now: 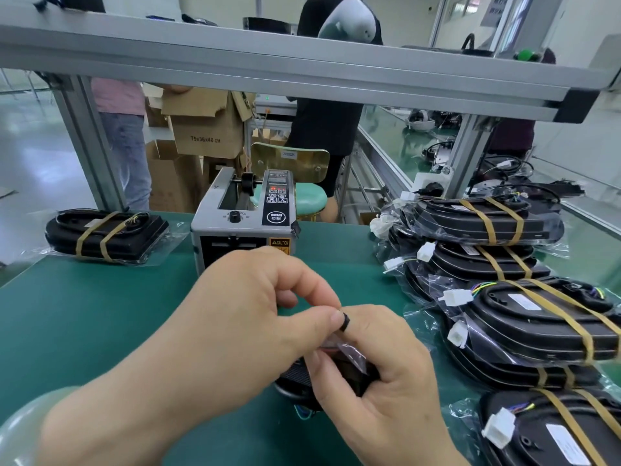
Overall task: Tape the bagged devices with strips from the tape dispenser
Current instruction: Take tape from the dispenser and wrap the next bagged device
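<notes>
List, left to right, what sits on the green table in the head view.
Single black plastic-bagged device banded with two tan tape strips → grey box-shaped tape dispenser with black control panel → pile of black bagged devices with white connectors. Omitted: left hand and right hand, holding another bagged device in front of the dispenser.

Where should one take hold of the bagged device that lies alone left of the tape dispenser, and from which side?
Come from above and clamp the bagged device across its two long edges, in the gap between its two tape bands. It lies flat on the table, the bands keep the cable down, and the loose bag edge would likely slip.
</notes>
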Tool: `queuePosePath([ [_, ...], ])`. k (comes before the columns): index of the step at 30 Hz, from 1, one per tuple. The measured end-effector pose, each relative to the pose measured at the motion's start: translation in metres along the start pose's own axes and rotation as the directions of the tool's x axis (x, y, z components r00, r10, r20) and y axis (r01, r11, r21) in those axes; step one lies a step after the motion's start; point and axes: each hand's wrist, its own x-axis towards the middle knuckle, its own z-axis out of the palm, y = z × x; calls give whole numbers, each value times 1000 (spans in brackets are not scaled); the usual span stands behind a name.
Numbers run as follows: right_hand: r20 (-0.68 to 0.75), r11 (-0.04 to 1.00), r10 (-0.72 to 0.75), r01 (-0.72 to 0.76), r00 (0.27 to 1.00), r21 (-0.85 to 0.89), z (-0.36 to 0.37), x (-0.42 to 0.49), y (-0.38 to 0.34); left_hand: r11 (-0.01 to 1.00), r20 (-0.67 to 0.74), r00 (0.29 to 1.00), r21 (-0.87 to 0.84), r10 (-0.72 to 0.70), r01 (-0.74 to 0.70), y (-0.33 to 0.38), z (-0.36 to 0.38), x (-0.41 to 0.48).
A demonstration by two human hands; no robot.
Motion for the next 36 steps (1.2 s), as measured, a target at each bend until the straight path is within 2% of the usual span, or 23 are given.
queuePosePath([
  [4, -14, 999, 33, -33, 999, -6, -1, -2, 1, 986, 11, 1000, -162, -26, 27, 1, -5, -3],
  [8, -123, 992, 124, -126, 985, -9, -2, -5, 5, 969, -31, 996, -235, -88, 78, -17, -15, -10],
  [12, -222, 965, 264, -255, 939, 67, -2, -9, 7, 897, 143, 954, -329, -263, 297, -25, -8, -18],
  [15, -234, 959, 285, -278, 929, 64, -1, -10, 7, 860, 191, 924, -342, -331, 379, -26, 2, -18],
  [36, -258, 947, 321, -316, 911, 60, -1, -11, 4, 881, 117, 939, -326, -322, 343, -14, 21, 0],
])
